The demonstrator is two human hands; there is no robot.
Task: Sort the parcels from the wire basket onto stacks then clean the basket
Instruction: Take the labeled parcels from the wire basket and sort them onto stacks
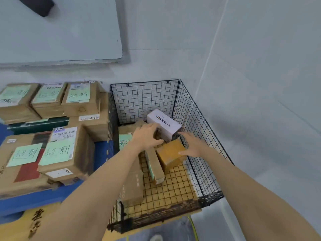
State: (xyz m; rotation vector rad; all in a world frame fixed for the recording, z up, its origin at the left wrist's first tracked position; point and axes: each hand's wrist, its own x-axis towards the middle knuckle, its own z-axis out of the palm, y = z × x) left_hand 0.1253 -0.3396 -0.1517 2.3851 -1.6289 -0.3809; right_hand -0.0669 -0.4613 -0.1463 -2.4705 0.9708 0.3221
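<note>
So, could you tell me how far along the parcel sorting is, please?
Done: many parcels sit in stacks left of the wire basket. In hand: both hands are inside it, the left hand at the white box, the right hand touching the yellow-brown box; a firm grip isn't clear. Left: those two, a long narrow box and a flat brown box remain inside, then cleaning the basket.

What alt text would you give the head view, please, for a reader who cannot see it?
A person's left hand and right hand reach into a black wire basket, meeting at a white box and an orange-brown box among brown parcels. Stacked parcels with green notes stand to its left.
</note>
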